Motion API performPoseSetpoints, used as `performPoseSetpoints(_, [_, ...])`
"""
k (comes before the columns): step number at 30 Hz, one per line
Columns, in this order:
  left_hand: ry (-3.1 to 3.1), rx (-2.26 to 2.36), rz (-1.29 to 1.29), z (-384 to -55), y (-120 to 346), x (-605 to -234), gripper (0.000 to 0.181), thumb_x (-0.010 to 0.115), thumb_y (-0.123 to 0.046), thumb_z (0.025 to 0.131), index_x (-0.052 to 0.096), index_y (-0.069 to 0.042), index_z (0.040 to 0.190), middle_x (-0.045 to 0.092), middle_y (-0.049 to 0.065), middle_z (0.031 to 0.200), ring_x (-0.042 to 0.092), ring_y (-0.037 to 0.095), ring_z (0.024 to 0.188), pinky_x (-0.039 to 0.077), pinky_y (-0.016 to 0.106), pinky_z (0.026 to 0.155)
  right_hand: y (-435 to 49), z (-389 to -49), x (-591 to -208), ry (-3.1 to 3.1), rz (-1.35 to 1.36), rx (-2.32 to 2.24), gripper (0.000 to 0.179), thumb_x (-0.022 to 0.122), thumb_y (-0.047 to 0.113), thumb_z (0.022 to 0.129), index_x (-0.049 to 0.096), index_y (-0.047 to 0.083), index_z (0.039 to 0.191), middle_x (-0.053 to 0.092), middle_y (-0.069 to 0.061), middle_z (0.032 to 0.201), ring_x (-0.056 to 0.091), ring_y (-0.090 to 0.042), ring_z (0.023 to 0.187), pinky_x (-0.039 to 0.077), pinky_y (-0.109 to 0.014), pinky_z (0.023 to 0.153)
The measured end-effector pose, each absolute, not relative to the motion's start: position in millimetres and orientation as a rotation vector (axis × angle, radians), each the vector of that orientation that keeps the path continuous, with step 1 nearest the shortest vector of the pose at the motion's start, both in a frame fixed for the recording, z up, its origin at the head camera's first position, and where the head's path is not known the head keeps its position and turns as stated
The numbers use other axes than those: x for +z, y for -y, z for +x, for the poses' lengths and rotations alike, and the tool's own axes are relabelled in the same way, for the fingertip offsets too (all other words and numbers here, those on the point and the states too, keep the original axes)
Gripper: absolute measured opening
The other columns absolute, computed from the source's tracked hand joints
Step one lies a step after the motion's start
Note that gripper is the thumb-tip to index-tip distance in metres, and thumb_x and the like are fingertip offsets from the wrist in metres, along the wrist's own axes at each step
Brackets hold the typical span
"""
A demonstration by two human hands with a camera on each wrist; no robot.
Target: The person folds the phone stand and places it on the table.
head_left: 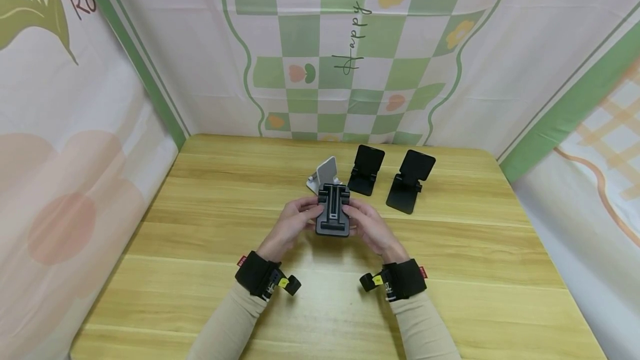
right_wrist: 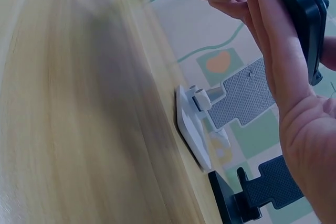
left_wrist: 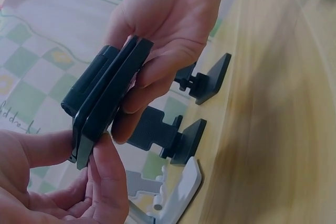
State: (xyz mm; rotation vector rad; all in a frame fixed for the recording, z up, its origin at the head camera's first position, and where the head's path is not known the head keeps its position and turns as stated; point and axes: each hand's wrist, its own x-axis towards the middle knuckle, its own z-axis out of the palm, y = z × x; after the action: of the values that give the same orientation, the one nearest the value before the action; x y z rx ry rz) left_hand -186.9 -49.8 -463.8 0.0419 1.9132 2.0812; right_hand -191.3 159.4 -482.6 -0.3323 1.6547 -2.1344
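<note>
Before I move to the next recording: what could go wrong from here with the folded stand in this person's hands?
1. The left grip and right grip hold the folded stand above the table, so it might drop if either slips.

2. The white stand is open just beyond it, so a forward move might knock it over.

3. If bumped, the white stand might hit the black stand beside it.

That's three black phone stands (head_left: 333, 211) (head_left: 367, 168) (head_left: 410, 182), one white phone stand (head_left: 327, 171), two hands (head_left: 289, 225) (head_left: 372, 229), two wristbands (head_left: 254, 274) (head_left: 409, 279), one wood-grain table (head_left: 500, 260)!
</note>
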Motion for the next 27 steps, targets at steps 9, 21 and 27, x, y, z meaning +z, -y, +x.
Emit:
performPoseSetpoints(9, [-1.956, 2.081, -0.041, -192.3, 62.5, -463.8, 0.042, 0.060, -0.015, 0.091, 0.054, 0.002, 0.128, 0.062, 0.017, 0.116, 0.060, 0.019, 0.091, 0.053, 0.037, 0.075, -163.2, -192.7, -482.4, -1.729, -0.257, -2.127, 0.052, 0.045, 0.024, 0.100, 0.033, -0.007, 0.141, 0.063, -0.011, 0.108, 0.066, -0.025, 0.086, 0.055, -0.043, 0.078])
performPoseSetpoints(21, [-2.025, 2.039, -0.099, -197.7, 94.6, -466.1, 0.044, 0.060, -0.016, 0.092, 0.052, 0.001, 0.131, 0.060, 0.017, 0.117, 0.059, 0.019, 0.090, 0.051, 0.037, 0.078, -177.2, -196.0, -481.0, -1.826, -0.198, -2.208, 0.050, 0.049, 0.028, 0.098, 0.042, -0.004, 0.136, 0.059, -0.029, 0.117, 0.064, -0.033, 0.095, 0.052, -0.044, 0.085])
performPoseSetpoints(27, [-2.068, 1.997, -0.167, -203.7, 112.3, -469.8, 0.045, 0.059, -0.018, 0.092, 0.051, 0.000, 0.132, 0.058, 0.016, 0.120, 0.058, 0.016, 0.089, 0.050, 0.033, 0.077, -182.8, -194.5, -478.8, -1.841, -0.198, -2.219, 0.048, 0.049, 0.030, 0.098, 0.044, 0.000, 0.135, 0.068, -0.013, 0.109, 0.063, -0.033, 0.097, 0.051, -0.045, 0.087])
